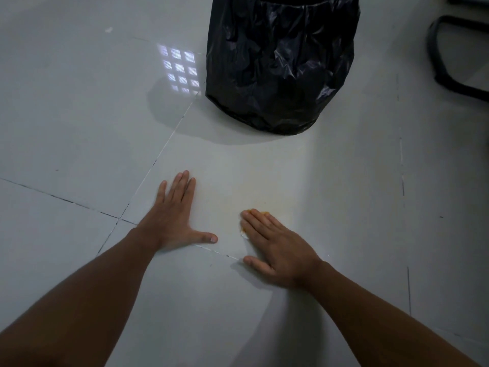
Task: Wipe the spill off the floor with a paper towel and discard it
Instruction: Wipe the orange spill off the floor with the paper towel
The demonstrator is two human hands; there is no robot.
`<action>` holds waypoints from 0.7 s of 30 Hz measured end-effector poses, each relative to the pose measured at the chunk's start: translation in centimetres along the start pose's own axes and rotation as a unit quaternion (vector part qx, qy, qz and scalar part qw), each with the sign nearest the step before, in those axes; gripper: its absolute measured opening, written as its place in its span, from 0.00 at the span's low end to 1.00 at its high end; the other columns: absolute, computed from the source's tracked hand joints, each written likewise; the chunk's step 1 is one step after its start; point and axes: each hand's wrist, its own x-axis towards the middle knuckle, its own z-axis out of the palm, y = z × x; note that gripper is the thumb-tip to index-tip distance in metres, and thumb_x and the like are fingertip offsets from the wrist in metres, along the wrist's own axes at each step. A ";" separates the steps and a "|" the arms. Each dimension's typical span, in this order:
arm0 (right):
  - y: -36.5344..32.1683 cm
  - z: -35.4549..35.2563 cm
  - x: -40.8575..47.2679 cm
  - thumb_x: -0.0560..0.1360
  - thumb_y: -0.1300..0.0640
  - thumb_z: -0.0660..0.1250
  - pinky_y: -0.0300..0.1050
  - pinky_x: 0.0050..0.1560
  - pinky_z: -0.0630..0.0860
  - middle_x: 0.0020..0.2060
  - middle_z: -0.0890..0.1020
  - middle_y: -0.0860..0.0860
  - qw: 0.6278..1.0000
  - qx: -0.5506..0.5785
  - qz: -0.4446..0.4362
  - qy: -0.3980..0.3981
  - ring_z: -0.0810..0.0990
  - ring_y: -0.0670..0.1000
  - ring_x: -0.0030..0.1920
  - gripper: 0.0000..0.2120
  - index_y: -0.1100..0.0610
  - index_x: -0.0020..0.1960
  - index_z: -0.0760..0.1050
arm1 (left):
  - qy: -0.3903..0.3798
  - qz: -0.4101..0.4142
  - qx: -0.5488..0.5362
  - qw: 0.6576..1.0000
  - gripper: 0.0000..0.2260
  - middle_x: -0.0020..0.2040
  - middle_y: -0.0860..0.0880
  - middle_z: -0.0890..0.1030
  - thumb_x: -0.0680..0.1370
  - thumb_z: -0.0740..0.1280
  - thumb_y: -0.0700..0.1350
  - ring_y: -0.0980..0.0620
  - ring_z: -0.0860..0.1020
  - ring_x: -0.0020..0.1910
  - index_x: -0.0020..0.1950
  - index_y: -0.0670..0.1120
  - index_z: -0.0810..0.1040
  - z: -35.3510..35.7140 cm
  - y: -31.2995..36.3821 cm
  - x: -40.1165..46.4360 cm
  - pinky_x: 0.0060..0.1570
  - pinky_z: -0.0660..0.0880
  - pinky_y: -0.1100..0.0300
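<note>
My right hand (pixel 275 243) lies flat on the white tiled floor, pressing a paper towel (pixel 244 229) under its fingers. Only an orange-stained edge of the towel shows at the fingertips and at the left of the fingers. A faint yellowish smear of the spill (pixel 254 200) spreads on the tile just beyond that hand. My left hand (pixel 176 215) rests flat on the floor to the left, fingers spread, holding nothing. A bin lined with a black plastic bag (pixel 280 64) stands on the floor straight ahead, past the smear.
A black chair base (pixel 449 54) curves across the floor at the far right. A small white scrap (pixel 109 29) lies on the tiles at the far left. A bright window reflection (pixel 180 71) sits on the floor left of the bin.
</note>
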 end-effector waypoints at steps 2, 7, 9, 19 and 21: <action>1.3 -0.3 -0.8 0.81 0.36 0.50 0.47 0.80 0.44 0.81 0.53 0.53 1.000 -0.009 0.027 0.012 0.47 0.50 0.81 0.37 0.58 0.81 0.54 | 0.000 -0.002 -0.001 1.000 0.69 0.81 0.43 0.31 0.55 0.47 0.87 0.50 0.29 0.79 0.81 0.41 0.35 0.0 0.1 0.0 0.79 0.36 0.44; 4.2 -1.3 -1.4 0.81 0.35 0.47 0.44 0.79 0.41 0.81 0.51 0.51 0.991 -0.003 0.129 0.044 0.45 0.48 0.81 0.38 0.58 0.82 0.51 | 0.000 -0.002 -0.006 1.000 0.68 0.81 0.44 0.30 0.58 0.51 0.86 0.51 0.29 0.79 0.81 0.41 0.34 0.0 0.0 0.0 0.79 0.36 0.44; 4.8 -1.8 -0.3 0.81 0.34 0.46 0.43 0.79 0.38 0.82 0.47 0.51 0.989 0.021 0.144 0.031 0.40 0.46 0.81 0.38 0.57 0.82 0.46 | 0.001 0.000 -0.013 1.000 0.68 0.81 0.44 0.30 0.58 0.53 0.86 0.51 0.28 0.79 0.81 0.41 0.34 0.0 0.1 -0.1 0.79 0.36 0.44; 0.5 -1.4 5.1 0.81 0.35 0.48 0.49 0.80 0.42 0.82 0.50 0.55 0.998 0.033 0.044 -0.012 0.43 0.51 0.81 0.39 0.61 0.81 0.50 | 0.034 0.015 0.004 0.999 0.67 0.82 0.44 0.36 0.59 0.49 0.86 0.49 0.34 0.81 0.81 0.39 0.38 0.5 0.0 -0.1 0.79 0.38 0.42; 0.3 -1.3 4.3 0.82 0.37 0.50 0.48 0.80 0.41 0.82 0.50 0.55 0.999 0.029 0.027 -0.013 0.43 0.51 0.81 0.37 0.60 0.81 0.50 | 0.043 0.020 0.009 0.999 0.66 0.83 0.43 0.39 0.60 0.47 0.86 0.49 0.36 0.81 0.81 0.39 0.40 0.6 0.0 -0.2 0.79 0.40 0.41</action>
